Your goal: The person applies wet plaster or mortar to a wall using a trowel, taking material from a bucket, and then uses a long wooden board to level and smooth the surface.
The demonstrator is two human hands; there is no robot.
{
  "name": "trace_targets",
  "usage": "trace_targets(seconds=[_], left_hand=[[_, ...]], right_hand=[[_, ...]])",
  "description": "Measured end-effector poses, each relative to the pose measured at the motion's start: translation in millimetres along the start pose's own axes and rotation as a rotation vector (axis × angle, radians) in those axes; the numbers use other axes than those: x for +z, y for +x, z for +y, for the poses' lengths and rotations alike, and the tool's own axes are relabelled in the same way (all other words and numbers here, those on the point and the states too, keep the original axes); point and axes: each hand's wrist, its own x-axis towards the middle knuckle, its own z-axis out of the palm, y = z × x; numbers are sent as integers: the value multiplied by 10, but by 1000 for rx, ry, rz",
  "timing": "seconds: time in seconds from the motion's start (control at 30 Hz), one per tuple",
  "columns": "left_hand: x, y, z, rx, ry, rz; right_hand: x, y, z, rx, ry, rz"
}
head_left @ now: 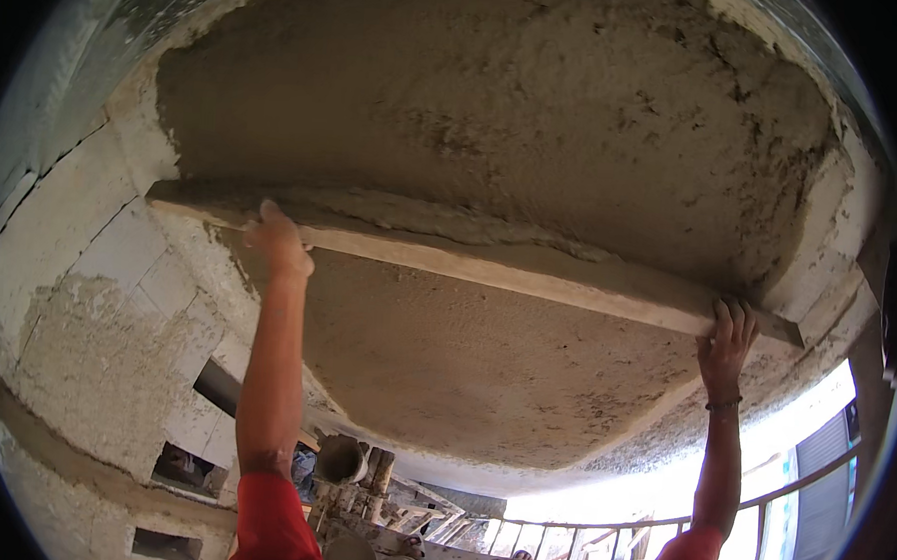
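Observation:
A long, straight screed board [509, 273] lies across the plastered surface in front of me, tilted slightly down to the right. Near its left end my left hand [282, 243] is closed round the lower edge, with the fingers partly hidden. At the other end my right hand [728, 337] grips the board, its fingers curled over the face. A ridge of wet mortar [451, 220] sits along the board's upper edge. Above it the grey-brown mortar coat [496, 112] is rough and pitted, most of all at the right; below, the plaster [485, 362] looks flatter, with small pits.
On the left stands a pale block wall [99, 250] with dark rectangular openings [188, 469]. Below are a mortar-stained bucket [342, 460] and some timber pieces [438, 515]. A metal railing [607, 537] curves along the bright lower right.

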Motion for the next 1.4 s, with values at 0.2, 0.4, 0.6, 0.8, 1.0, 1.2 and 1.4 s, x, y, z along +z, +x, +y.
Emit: trace_targets(seconds=[0.2,0.4,0.6,0.8,1.0,1.2,1.4], left_hand=[[279,-832,-919,33,-55,-8],[201,-977,-938,157,41,25],[311,-424,-139,314,50,90],[402,492,616,472,102,248],[317,600,1072,338,70,238],[378,173,596,351,42,143],[475,-532,152,344,-38,70]], right_hand=[[334,-1579,862,179,-180,-223],[428,-1726,729,192,-18,-195],[401,-1102,605,205,-123,-152],[37,99,-79,182,-96,-76],[-184,618,-417,185,-36,-130],[-140,144,-19,208,-77,-215],[194,-809,698,228,-116,-200]])
